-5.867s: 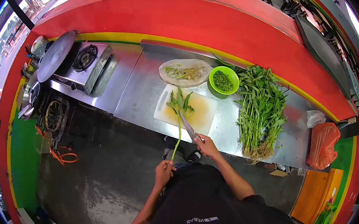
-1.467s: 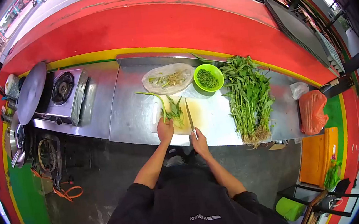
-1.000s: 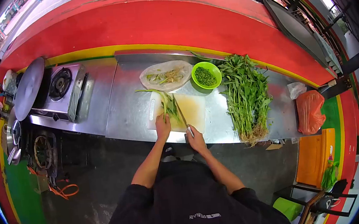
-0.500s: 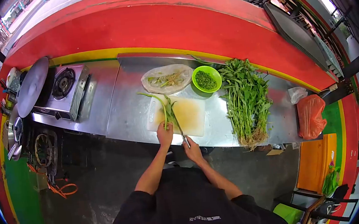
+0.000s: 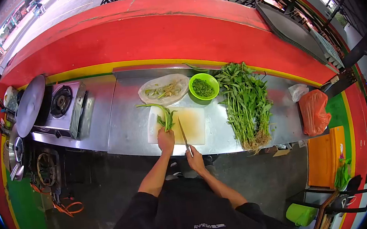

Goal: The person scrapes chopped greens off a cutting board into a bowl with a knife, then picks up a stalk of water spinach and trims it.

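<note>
My left hand (image 5: 166, 140) is closed around a few leafy green stalks (image 5: 166, 117), holding them over the left half of the white cutting board (image 5: 196, 131). One long pale-green stalk sticks out past the board's upper left edge. In my right hand (image 5: 195, 159) is a knife (image 5: 183, 131), gripped by its handle at the board's near edge. Its blade points away from me over the yellow-stained middle of the board, apart from the stalks. Beyond the board lie a plastic bag (image 5: 153, 99) with trimmings on it and a green bowl (image 5: 211, 99) of finely chopped greens.
A large bunch of rooted leafy greens (image 5: 247, 107) lies right of the board. Farther right is a red plastic bag (image 5: 314, 114). A gas stove (image 5: 62, 110) and a big round lid (image 5: 30, 108) stand at the left. A red wall (image 5: 175, 37) borders the steel counter (image 5: 125, 134).
The knife blade has moved from against the stalks to the right, away from them. The stalks in my left hand have tilted left and sit more bunched. The camera view has shifted slightly.
</note>
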Tool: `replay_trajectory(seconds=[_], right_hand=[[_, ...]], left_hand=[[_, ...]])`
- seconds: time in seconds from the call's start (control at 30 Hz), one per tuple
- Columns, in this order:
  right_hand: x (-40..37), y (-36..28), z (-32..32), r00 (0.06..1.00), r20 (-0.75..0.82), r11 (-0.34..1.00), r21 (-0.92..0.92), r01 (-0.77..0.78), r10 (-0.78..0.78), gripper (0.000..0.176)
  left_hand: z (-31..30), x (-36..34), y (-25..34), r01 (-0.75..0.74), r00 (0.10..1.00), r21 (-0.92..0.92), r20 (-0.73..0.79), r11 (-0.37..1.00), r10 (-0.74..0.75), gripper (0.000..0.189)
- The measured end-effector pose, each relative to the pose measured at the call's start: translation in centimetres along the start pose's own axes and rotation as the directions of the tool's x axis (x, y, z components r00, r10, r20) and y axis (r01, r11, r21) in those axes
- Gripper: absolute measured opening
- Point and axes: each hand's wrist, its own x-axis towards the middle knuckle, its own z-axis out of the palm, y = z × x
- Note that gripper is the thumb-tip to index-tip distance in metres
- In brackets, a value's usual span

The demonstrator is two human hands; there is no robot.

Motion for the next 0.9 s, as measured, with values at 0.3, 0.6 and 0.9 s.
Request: replay_trajectory(seconds=[0.3,0.6,0.9], right_hand=[[2.0,-4.1,2.9,0.997,0.035,0.996,0.055,-0.071,0.069,0.042],[2.8,-5.0,4.6,0.997,0.077,0.996,0.091,-0.012,0.005,0.044],[1.8,-3.0,1.9,0.947,0.275,0.788,0.541,-0.295,0.166,0.027]], left_hand=[[-4.1,2.1,-2.1,-0.152,0.983,0.113,0.124,0.982,0.137,0.018],[-5.1,1.7,-4.8,-0.221,0.972,-0.128,0.056,0.967,0.229,0.026],[-4.4,0.0,-2.7,-0.225,0.973,-0.521,-0.079,0.823,0.216,0.02]])
